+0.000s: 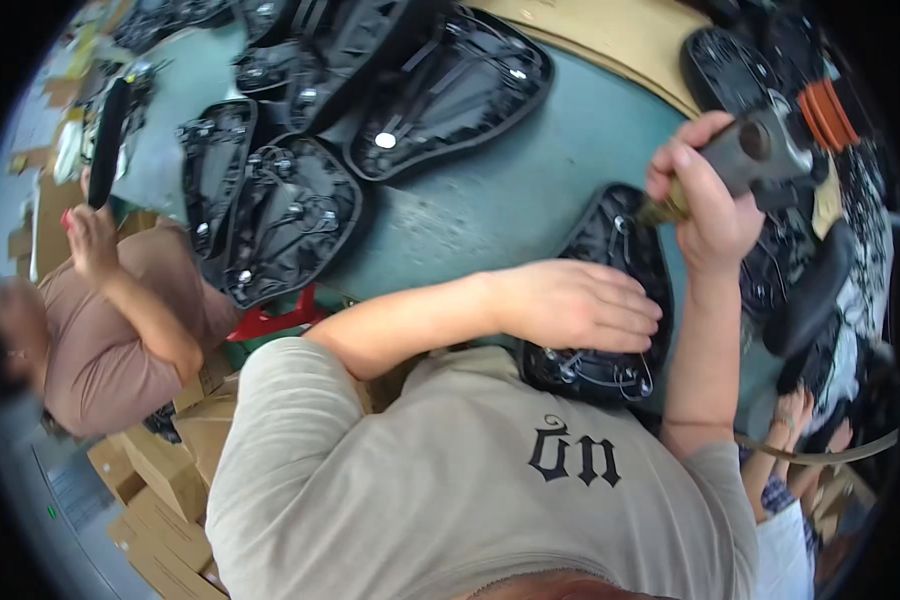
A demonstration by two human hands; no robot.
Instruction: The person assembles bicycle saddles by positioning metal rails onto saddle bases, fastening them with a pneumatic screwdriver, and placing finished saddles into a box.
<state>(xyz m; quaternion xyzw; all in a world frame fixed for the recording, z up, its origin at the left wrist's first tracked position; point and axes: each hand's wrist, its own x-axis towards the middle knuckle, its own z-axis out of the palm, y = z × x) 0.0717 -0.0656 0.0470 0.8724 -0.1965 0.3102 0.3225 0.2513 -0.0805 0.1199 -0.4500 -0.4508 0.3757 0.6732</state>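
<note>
A black bicycle saddle [625, 245] lies underside up in front of me, with thin metal rails and small fittings showing. Across its middle my left hand [585, 305] rests flat, palm down, with the fingers stretched out and close together. My right hand [715, 200] is raised over the saddle's far right side, its fingers wrapped round a grey hand-held power tool [745, 155]. The tool's brass-coloured nose [663, 208] points left and down at the saddle's upper edge; I cannot tell whether it touches. An orange ribbed part [828, 117] is at the tool's other end.
Several more upturned saddles [295, 215] lie on the green table [440, 225], at the left and far side. Tan sheet material [610, 35] runs along the back. A co-worker [120, 310] sits at the left beside cardboard boxes [155, 545]; another person's hands [792, 415] are at the right.
</note>
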